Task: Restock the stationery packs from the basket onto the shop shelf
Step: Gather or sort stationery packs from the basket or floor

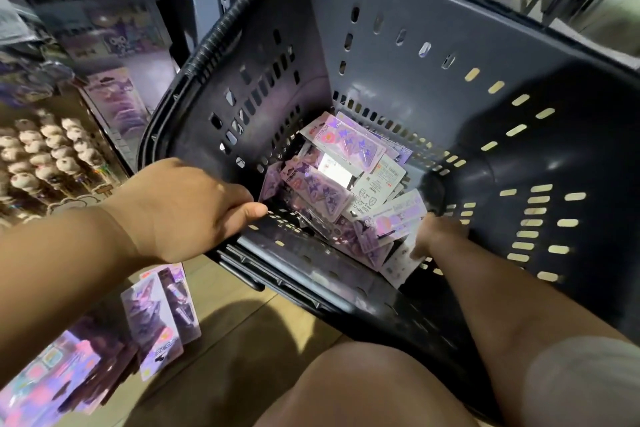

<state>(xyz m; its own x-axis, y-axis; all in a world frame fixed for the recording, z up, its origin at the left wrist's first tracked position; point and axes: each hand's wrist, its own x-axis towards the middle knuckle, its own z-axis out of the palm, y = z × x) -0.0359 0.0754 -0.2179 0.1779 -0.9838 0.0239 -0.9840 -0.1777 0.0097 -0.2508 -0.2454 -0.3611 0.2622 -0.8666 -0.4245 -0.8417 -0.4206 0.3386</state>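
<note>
Purple stationery packs (346, 180) are heaped in the bottom of the tilted dark basket (398, 55), frame centre. The right hand (438, 236) comes in from 5 o'clock and touches the heap's near edge; its fingers are hidden and blurred, so I can't tell the grasp. The left hand (187, 208), at 9 o'clock, clenches the basket's near rim with the thumb inside. Loose packs (162, 315) lie on the tan floor (242, 322) at 8 o'clock. The shelf (114, 135) at 10 o'clock holds round-headed pens (45, 152).

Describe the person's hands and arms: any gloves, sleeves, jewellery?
The left hand and right hand show no gloves, rings or watch. The left forearm is uncovered to the frame edge. The right upper arm wears pale grey fabric, probably a short sleeve.
</note>
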